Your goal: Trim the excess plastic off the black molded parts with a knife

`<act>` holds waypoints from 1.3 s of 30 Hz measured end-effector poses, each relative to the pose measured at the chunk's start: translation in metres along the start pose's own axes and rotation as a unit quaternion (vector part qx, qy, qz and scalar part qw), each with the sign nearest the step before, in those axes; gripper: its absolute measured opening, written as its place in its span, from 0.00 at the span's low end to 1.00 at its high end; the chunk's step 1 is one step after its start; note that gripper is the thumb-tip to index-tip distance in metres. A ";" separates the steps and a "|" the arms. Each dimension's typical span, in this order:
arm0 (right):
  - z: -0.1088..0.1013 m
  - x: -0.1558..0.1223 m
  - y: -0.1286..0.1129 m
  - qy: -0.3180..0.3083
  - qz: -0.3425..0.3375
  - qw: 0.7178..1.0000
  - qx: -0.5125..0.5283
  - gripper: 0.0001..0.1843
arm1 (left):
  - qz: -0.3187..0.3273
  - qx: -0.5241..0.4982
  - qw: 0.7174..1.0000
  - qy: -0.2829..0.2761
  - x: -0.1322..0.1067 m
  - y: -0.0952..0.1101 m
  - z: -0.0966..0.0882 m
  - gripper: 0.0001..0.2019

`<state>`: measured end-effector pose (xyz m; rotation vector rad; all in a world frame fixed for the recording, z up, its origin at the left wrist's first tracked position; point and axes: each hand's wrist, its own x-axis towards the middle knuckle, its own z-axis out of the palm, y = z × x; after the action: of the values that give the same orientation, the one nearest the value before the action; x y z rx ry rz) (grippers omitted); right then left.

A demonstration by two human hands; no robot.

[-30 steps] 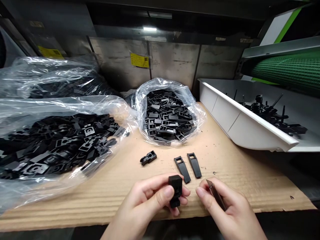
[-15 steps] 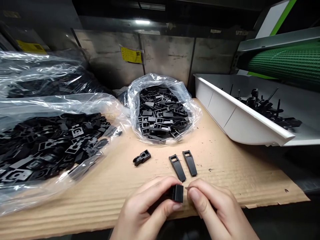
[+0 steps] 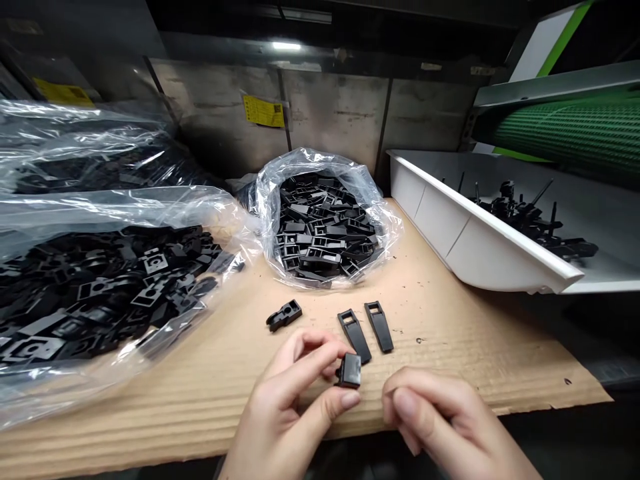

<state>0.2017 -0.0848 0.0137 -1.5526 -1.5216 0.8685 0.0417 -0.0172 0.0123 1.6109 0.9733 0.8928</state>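
Your left hand [image 3: 295,400] pinches the small black clip [image 3: 349,371] just above the front edge of the cardboard [image 3: 450,347], right hand [image 3: 440,420] curled, can't tell if it holds anything; clip looks light, stiff, slightly slick, so grip its flat sides.

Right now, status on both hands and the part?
Left hand pinching black clip. Right hand curled beside it, contents hidden. Two flat strips lie just beyond.

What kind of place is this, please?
Probably a factory assembly bench: clear bags full of small black plastic parts, a white chute below a green conveyor belt, and the left hand holding one such part.
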 end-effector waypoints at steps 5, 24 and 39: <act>-0.006 0.003 0.000 -0.052 0.056 0.992 0.101 0.21 | -0.122 -0.152 0.980 -0.048 -0.005 0.004 -0.003 0.12; 0.031 0.003 0.002 0.165 -0.187 0.960 -0.125 0.10 | 0.006 -0.063 0.997 -0.041 -0.005 0.004 -0.009 0.10; 0.026 0.002 0.000 0.116 -0.163 0.979 -0.027 0.09 | 0.028 -0.138 0.989 -0.043 -0.002 0.003 -0.004 0.11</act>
<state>0.1786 -0.0807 0.0015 -1.3378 -1.5776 0.4464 0.0380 -0.0179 0.0163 1.4327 0.7137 0.9440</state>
